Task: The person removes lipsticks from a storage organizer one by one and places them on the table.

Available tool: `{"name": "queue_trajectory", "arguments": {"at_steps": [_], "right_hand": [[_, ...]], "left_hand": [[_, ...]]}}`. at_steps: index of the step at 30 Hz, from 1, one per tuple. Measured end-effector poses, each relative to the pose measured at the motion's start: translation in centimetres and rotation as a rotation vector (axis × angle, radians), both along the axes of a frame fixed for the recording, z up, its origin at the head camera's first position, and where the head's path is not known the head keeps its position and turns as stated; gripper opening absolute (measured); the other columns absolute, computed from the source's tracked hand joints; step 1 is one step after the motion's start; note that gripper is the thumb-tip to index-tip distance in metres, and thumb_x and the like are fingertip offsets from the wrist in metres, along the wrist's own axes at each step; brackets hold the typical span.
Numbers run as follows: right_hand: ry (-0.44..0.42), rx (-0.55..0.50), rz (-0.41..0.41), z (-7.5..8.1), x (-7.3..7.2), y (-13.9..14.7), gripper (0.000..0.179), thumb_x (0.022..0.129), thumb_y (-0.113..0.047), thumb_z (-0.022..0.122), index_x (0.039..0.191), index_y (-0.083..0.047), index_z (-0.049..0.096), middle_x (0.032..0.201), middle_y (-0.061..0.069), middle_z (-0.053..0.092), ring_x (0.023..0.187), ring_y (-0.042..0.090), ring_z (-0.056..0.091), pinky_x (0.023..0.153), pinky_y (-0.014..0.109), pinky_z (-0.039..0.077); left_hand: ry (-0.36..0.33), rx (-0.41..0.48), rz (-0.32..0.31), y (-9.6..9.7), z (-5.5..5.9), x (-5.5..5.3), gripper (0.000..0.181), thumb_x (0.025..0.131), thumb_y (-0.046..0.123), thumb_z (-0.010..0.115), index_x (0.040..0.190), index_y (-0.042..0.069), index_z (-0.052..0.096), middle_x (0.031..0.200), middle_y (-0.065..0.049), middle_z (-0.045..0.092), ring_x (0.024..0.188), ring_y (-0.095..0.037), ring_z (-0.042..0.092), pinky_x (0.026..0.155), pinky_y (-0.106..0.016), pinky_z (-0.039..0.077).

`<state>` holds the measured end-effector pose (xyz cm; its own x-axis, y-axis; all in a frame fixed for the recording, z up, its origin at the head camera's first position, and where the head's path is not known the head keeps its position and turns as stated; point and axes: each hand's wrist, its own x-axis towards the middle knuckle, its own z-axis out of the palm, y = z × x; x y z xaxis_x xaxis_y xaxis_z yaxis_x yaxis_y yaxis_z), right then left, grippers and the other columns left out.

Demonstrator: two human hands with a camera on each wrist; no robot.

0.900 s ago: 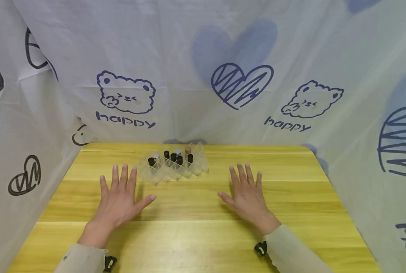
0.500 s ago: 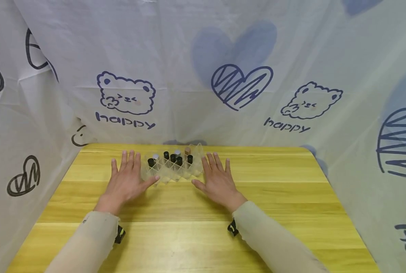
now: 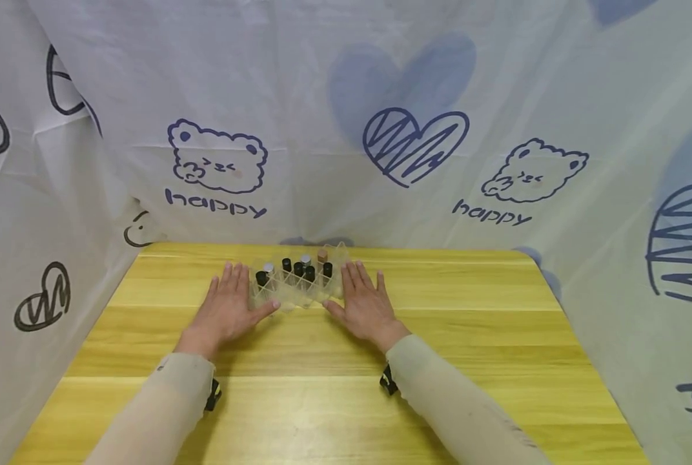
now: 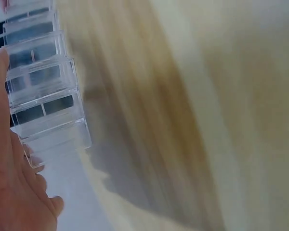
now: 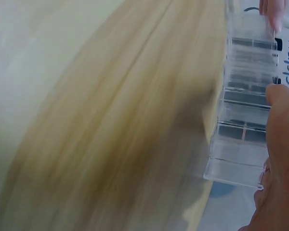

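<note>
A clear plastic organizer (image 3: 296, 298) with diamond-shaped compartments stands near the table's back edge. Several capped tubes (image 3: 310, 274) sit upright in it, mostly black-topped, with silver caps and one brown cap (image 3: 322, 256) among them. At its left end my left hand (image 3: 224, 313) lies with straight fingers along the side and the thumb across the front corner. My right hand (image 3: 368, 313) mirrors this at the right end, fingers extended. Both wrist views show a thumb over the organizer's front face (image 4: 50, 137), the other fingers partly hidden behind its end.
The wood-patterned table (image 3: 299, 400) extends in front and to both sides. A white cloth (image 3: 323, 194) printed with hearts and bears hangs close behind the table and along its sides. A dark wrist device (image 3: 213, 395) pokes out below the left sleeve.
Both hands have moved forward and inward, from spread apart over the table to the two ends of the organizer. Their fingers have drawn closer together.
</note>
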<state>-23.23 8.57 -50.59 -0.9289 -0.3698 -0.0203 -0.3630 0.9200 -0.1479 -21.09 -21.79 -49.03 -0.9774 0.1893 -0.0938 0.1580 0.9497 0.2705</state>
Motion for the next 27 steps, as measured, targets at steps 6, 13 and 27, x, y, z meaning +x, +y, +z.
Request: {"name": "queue_trajectory", "arguments": {"at_steps": [6,13,27], "right_hand": [[-0.017,-0.019,-0.015,0.0,-0.7,1.8,0.093,0.106,-0.071,0.036,0.17,-0.009,0.009,0.179,0.01,0.008,0.166,0.028,0.002,0.132,0.065,0.004],[-0.052,-0.037,0.025,0.4,-1.0,4.2,0.094,0.106,-0.068,0.039,0.17,-0.008,0.008,0.179,0.011,0.006,0.165,0.028,-0.001,0.132,0.063,0.0],[-0.042,-0.09,0.082,0.5,0.0,5.5,0.09,0.108,-0.065,0.038,0.17,-0.005,0.011,0.178,0.015,0.011,0.165,0.031,0.004,0.131,0.065,0.002]], "left_hand": [[0.017,-0.036,-0.029,2.0,0.1,2.5,0.119,0.096,0.082,0.044,0.165,-0.009,0.01,0.174,-0.029,0.008,0.162,-0.047,0.003,0.13,-0.068,0.007],[0.069,-0.036,-0.105,4.6,0.4,6.5,0.115,0.096,0.078,0.051,0.164,-0.009,0.019,0.172,-0.03,0.014,0.162,-0.046,0.011,0.13,-0.064,0.016],[0.062,-0.03,-0.174,8.6,0.7,13.1,0.112,0.096,0.08,0.049,0.167,-0.001,0.019,0.172,-0.029,0.017,0.162,-0.044,0.015,0.13,-0.063,0.019]]}}
